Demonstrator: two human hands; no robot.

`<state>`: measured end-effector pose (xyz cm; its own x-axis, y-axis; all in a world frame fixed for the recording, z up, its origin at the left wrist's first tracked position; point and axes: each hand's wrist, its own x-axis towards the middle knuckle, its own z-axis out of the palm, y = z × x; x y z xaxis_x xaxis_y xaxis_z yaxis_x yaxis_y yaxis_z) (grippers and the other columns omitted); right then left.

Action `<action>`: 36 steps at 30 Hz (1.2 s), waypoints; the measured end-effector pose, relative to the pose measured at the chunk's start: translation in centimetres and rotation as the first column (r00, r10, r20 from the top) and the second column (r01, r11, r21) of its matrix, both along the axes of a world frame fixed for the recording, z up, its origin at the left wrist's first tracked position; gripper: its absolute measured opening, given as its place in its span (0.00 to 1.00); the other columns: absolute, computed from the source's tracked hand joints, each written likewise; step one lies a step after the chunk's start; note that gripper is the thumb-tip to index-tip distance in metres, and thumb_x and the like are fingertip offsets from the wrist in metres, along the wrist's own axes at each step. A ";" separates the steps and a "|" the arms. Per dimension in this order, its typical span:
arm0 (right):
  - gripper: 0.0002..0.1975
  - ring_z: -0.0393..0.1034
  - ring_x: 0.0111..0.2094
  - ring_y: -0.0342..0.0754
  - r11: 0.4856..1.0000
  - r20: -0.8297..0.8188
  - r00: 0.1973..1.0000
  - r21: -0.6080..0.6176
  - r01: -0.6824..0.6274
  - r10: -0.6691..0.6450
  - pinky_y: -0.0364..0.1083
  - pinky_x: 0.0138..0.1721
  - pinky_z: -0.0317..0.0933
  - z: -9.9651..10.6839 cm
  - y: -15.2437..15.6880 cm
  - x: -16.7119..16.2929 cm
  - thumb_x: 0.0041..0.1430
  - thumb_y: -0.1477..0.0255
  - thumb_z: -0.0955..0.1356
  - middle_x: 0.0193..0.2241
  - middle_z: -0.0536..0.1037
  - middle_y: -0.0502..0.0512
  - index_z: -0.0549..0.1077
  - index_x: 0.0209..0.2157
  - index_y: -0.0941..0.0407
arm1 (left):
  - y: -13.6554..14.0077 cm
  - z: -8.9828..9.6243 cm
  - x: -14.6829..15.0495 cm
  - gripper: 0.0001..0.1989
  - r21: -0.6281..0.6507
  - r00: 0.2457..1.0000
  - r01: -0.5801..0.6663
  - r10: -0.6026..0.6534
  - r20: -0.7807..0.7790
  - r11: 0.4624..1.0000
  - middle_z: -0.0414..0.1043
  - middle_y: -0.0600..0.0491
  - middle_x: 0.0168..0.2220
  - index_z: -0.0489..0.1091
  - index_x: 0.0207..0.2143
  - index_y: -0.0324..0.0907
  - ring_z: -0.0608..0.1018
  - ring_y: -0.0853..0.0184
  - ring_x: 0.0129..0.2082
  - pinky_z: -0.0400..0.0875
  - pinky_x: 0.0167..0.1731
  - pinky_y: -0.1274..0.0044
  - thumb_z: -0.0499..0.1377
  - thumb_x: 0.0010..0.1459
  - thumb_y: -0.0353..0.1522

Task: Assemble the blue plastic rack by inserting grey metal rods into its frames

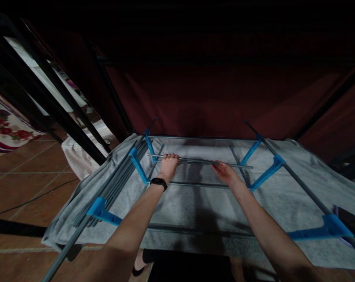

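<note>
A thin grey metal rod (196,160) lies crosswise in front of me, its right end tilted slightly toward me. My left hand (169,163), with a black band on the wrist, has its fingers wrapped over the rod from above. Palm turned up, my right hand (225,172) supports the same rod from below with its fingertips. Around it is a frame of grey tubes with blue plastic connectors, such as the left connector (138,166) and the right connector (267,174). Crossbars, including a near crossbar (201,232), span between the connectors.
Several loose grey rods (126,176) lie bunched inside the frame's left side. A grey blanket (183,207) lies beneath everything. A dark flat object (352,225) rests at the right edge. Dark posts (48,94) and a maroon cloth (212,102) stand beyond.
</note>
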<state>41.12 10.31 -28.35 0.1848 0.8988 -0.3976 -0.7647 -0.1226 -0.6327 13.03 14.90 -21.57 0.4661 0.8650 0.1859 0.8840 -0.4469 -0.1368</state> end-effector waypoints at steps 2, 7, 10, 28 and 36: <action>0.08 0.77 0.34 0.43 1.000 -0.010 1.000 -0.004 0.003 -0.003 0.43 0.44 0.75 -0.1 0.5 -0.3 0.56 0.83 0.67 0.28 0.80 0.51 0.74 0.28 0.56 | 0.7 0.2 -0.1 0.16 0.008 1.000 0.001 -0.001 -0.025 1.000 0.73 0.41 0.44 0.70 0.45 0.36 0.74 0.59 0.47 0.63 0.51 0.67 0.45 0.63 0.21; 0.11 0.76 0.32 0.41 0.997 -0.050 0.996 0.003 0.080 -0.080 0.42 0.43 0.75 -0.1 1.5 -0.7 0.57 0.85 0.65 0.26 0.79 0.48 0.75 0.30 0.55 | 1.8 0.7 0.2 0.16 0.019 0.997 0.021 -0.019 -0.073 1.000 0.73 0.40 0.45 0.69 0.46 0.35 0.73 0.59 0.47 0.63 0.50 0.67 0.45 0.63 0.21; 0.12 0.76 0.32 0.40 0.992 -0.060 0.990 -0.010 0.124 -0.124 0.42 0.46 0.74 -0.1 1.7 -0.6 0.57 0.86 0.65 0.26 0.79 0.48 0.74 0.29 0.56 | 2.3 0.7 0.7 0.16 0.008 0.996 0.043 -0.042 -0.078 0.999 0.73 0.41 0.45 0.69 0.46 0.34 0.73 0.59 0.47 0.63 0.50 0.67 0.46 0.63 0.21; 0.11 0.76 0.32 0.39 0.978 -0.037 0.980 0.063 0.199 -0.197 0.40 0.47 0.73 -0.2 3.4 -0.4 0.54 0.86 0.67 0.27 0.80 0.47 0.74 0.26 0.56 | 5.1 0.4 0.9 0.15 0.046 0.995 0.078 -0.075 -0.065 0.996 0.73 0.41 0.44 0.69 0.47 0.36 0.73 0.59 0.47 0.62 0.49 0.68 0.46 0.63 0.23; 0.12 0.77 0.33 0.40 0.976 -0.025 0.980 0.086 0.199 -0.198 0.42 0.47 0.73 -0.1 3.2 -0.4 0.53 0.86 0.67 0.26 0.80 0.47 0.74 0.26 0.55 | 5.3 0.8 0.8 0.16 0.066 0.993 0.096 -0.091 -0.076 0.993 0.73 0.40 0.44 0.70 0.46 0.35 0.74 0.58 0.47 0.63 0.49 0.66 0.46 0.64 0.23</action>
<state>40.74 13.55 -28.48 0.3572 0.8764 -0.3229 -0.7781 0.0880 -0.6219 13.82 20.21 -20.78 0.5586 0.8033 0.2065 0.8254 -0.5141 -0.2331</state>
